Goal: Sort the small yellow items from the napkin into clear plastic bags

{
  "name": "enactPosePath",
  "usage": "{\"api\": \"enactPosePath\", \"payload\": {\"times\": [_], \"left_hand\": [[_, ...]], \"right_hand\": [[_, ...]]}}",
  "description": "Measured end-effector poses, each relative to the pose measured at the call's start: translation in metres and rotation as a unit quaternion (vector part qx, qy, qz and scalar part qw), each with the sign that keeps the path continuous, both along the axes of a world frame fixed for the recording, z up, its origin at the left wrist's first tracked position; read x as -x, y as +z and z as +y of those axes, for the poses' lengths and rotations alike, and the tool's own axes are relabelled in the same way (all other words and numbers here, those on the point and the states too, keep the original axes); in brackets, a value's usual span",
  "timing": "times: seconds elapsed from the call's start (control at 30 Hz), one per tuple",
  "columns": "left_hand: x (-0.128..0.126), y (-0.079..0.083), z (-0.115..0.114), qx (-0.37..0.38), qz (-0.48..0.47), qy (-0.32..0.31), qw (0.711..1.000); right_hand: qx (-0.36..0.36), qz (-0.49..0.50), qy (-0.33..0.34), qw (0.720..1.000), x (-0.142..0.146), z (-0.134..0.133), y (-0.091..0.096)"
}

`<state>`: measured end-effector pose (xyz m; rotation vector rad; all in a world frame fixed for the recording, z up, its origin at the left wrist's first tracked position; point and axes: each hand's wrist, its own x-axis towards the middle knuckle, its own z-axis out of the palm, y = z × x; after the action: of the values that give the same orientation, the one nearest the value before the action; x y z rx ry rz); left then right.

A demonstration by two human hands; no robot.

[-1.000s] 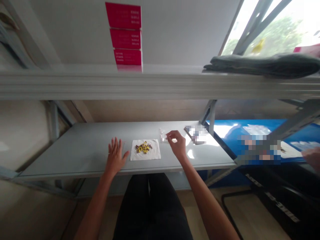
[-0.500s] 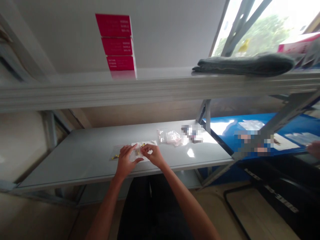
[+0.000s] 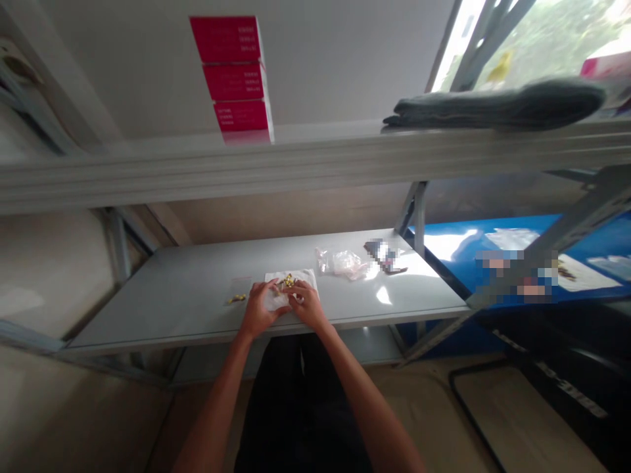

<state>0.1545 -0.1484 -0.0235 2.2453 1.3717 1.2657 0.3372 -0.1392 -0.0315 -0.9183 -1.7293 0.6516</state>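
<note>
Both my hands meet at the front of the grey shelf (image 3: 187, 295), over a white sheet (image 3: 308, 277) that carries a small pile of yellow and dark pieces (image 3: 288, 281). My left hand (image 3: 259, 309) and my right hand (image 3: 306, 305) have their fingers pinched together on a small clear bag (image 3: 277, 299) held between them. A few yellow pieces in another clear bag (image 3: 237, 297) lie just left of my left hand.
More clear bags (image 3: 345, 263) and a dark flat object (image 3: 384, 256) lie at the shelf's right. Red boxes (image 3: 236, 79) and a folded grey cloth (image 3: 493, 105) sit on the upper shelf. A blue surface (image 3: 458, 240) adjoins on the right.
One second ago my left hand lay flat and my right hand reached at the clear bags on the right. Both hands have since come together over the white sheet, pinching a bag.
</note>
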Motion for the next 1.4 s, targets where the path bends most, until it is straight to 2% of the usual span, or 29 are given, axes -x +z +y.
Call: {"api": "enactPosePath", "payload": {"times": [0.1, 0.17, 0.23, 0.3, 0.43, 0.53, 0.63, 0.73, 0.8, 0.87, 0.97, 1.07, 1.23, 1.33, 1.4], "left_hand": [[0.003, -0.002, 0.001, -0.001, 0.009, 0.006, 1.000], [0.006, -0.004, 0.002, -0.001, -0.008, 0.032, 0.999], [0.009, -0.007, 0.002, 0.003, -0.028, 0.055, 0.998], [0.010, -0.008, 0.003, 0.008, -0.035, 0.056, 0.998], [0.012, -0.011, 0.004, 0.017, -0.032, 0.038, 0.999], [0.013, -0.014, 0.005, 0.033, -0.037, 0.034, 0.998], [0.013, -0.016, 0.005, 0.046, -0.044, 0.028, 0.998], [0.012, -0.015, 0.004, 0.046, -0.042, 0.027, 0.998], [0.010, -0.012, 0.003, 0.038, -0.034, 0.027, 0.998], [0.008, -0.008, 0.002, 0.028, -0.023, 0.021, 0.999], [0.006, -0.005, 0.002, 0.024, -0.004, 0.005, 1.000], [0.006, -0.007, 0.003, 0.018, 0.013, -0.012, 1.000], [0.007, -0.009, 0.005, 0.000, 0.025, -0.026, 0.999], [0.007, -0.007, 0.004, 0.005, 0.018, -0.034, 0.999], [0.009, -0.009, 0.005, 0.016, -0.006, -0.019, 1.000]], "right_hand": [[-0.006, -0.023, -0.042, 0.999, 0.000, -0.001, 0.000], [0.001, -0.015, -0.128, 0.992, -0.001, -0.001, -0.002], [0.017, -0.018, -0.229, 0.973, -0.003, 0.000, -0.005], [0.037, -0.056, -0.286, 0.956, -0.003, 0.001, -0.007], [0.061, -0.168, -0.283, 0.942, 0.002, 0.004, -0.007], [0.081, -0.214, -0.277, 0.933, 0.006, 0.004, -0.005], [0.098, -0.228, -0.293, 0.923, 0.007, 0.003, -0.003], [0.097, -0.199, -0.317, 0.922, 0.005, 0.001, -0.003], [0.069, -0.146, -0.278, 0.947, 0.003, 0.000, -0.002], [0.031, -0.074, -0.190, 0.978, 0.002, -0.002, 0.001], [0.011, 0.017, -0.083, 0.996, 0.001, -0.005, 0.006], [0.022, 0.046, -0.062, 0.997, 0.001, -0.007, 0.009], [0.031, 0.029, -0.082, 0.996, 0.003, -0.005, 0.006], [-0.007, 0.003, -0.034, 0.999, 0.004, -0.002, 0.003], [-0.027, 0.015, -0.043, 0.999, 0.004, -0.001, 0.001]]}}
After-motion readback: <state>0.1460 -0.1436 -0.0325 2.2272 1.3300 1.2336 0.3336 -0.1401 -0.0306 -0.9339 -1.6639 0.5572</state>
